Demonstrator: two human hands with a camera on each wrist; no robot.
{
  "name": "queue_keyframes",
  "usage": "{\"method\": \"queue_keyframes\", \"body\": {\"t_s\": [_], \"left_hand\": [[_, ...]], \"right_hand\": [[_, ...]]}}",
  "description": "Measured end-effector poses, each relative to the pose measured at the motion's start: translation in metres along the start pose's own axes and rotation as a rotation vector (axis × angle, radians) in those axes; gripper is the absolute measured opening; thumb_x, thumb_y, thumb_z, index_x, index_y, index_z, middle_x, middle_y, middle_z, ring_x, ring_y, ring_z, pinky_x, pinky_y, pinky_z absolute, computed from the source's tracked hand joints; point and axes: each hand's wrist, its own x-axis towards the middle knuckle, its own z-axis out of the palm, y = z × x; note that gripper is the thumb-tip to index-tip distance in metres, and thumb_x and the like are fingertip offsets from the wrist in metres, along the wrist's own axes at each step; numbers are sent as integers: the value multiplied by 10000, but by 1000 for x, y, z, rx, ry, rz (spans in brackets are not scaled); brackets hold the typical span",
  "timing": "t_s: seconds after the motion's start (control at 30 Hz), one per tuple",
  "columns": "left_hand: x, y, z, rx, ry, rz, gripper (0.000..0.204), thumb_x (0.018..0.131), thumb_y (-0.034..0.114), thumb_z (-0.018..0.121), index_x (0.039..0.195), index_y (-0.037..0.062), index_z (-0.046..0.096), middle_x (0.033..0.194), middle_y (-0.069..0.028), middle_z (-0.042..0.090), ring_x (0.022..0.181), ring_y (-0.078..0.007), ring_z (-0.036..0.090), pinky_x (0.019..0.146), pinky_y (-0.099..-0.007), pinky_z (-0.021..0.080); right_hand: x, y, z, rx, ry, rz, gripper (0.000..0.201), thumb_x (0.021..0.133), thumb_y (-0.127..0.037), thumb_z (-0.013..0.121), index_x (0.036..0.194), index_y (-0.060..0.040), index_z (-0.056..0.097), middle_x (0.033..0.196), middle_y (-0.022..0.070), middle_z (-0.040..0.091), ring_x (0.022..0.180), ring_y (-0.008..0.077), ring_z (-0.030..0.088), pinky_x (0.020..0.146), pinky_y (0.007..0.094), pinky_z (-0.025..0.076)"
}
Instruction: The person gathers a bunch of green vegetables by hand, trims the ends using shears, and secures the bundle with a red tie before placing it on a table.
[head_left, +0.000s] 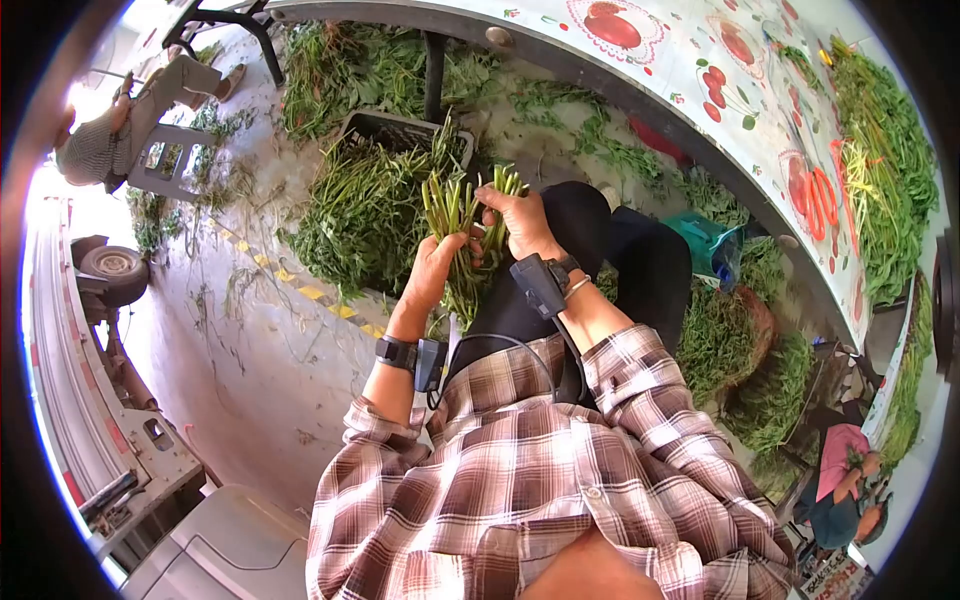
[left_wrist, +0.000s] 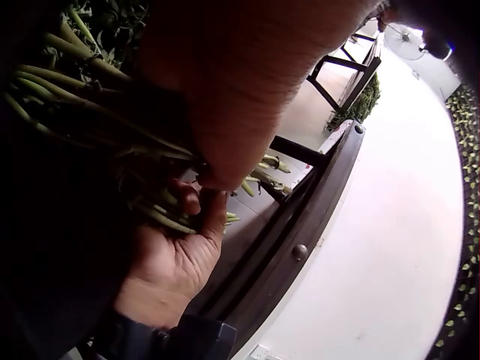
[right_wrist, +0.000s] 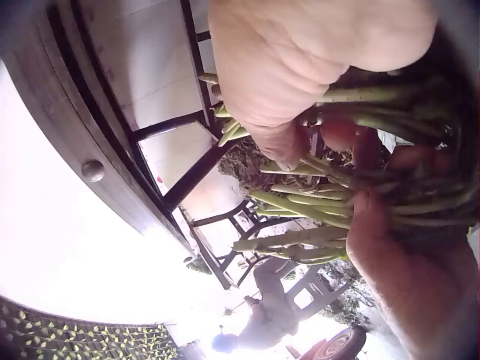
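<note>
Stems (head_left: 455, 215), light and bendy (bruise easily): left hand (head_left: 432, 272) and right hand (head_left: 518, 222) both clamped mid-bundle.

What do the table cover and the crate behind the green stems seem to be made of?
The table cover looks like glossy plastic or oilcloth: it shines and carries printed red fruit. The crate seems to be dark moulded plastic, judging by its thin, slotted rim. The green stems that both hands hold are fresh plant stalks with cut ends.
</note>
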Motion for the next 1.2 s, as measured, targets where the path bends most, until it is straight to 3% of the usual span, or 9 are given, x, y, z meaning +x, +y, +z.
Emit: {"method": "queue_keyframes", "body": {"t_s": [0.27, 0.4, 0.5, 0.73, 0.9, 1.03, 1.2], "left_hand": [[2, 0, -5, 83, -61, 92, 355, 881, 255, 425, 1003, -27, 603, 739, -25, 560, 659, -106, 518, 612, -239, 425], [1, -6, -5, 12, 103, 36, 272, 884, 202, 446, 915, -14, 609, 721, -17, 557, 639, -95, 505, 596, -232, 401], [8, -17, -10, 32, 96, 35, 326, 884, 243, 436, 1020, -4, 599, 723, -7, 540, 631, -98, 499, 579, -233, 404], [10, -18, -2, 40, 123, 50, 209, 879, 196, 490, 896, 10, 583, 730, -18, 556, 634, -97, 504, 584, -247, 405], [5, -15, 3, 49, 133, 9, 214, 878, 187, 498, 913, -4, 589, 742, -17, 563, 658, -98, 505, 608, -248, 415], [3, -13, 2, 79, 83, 41, 236, 882, 190, 514, 980, -8, 596, 773, -14, 564, 691, -97, 510, 619, -246, 420], [2, -10, 3, 19, 32, 96, 272, 891, 217, 538, 1040, -4, 593, 796, -12, 563, 709, -96, 508, 628, -250, 422]], "right_hand": [[8, 5, -1, 83, 91, 9, 136, 734, -91, 720, 796, -42, 609, 661, 3, 561, 498, 96, 487, 467, 251, 392], [5, 5, -3, -5, -39, -72, 118, 745, -96, 709, 805, -50, 619, 663, -9, 563, 500, 86, 487, 471, 242, 391], [0, 5, 3, -102, -145, -50, 99, 753, -76, 690, 823, -38, 632, 658, -13, 574, 503, 76, 493, 466, 225, 380], [0, 8, 5, -269, -204, -20, 95, 746, -31, 656, 838, -24, 635, 640, -2, 577, 507, 74, 498, 466, 222, 384], [3, 9, 2, -228, -139, 1, 90, 724, 2, 654, 803, -27, 621, 629, 8, 571, 496, 86, 497, 469, 236, 389], [6, 5, -3, -10, -114, -2, 104, 728, -3, 657, 823, -17, 618, 678, 28, 599, 521, 104, 521, 505, 249, 415], [6, 4, -5, 63, -99, -34, 119, 723, -28, 682, 822, -26, 614, 673, 16, 591, 530, 106, 520, 510, 246, 415]]}}
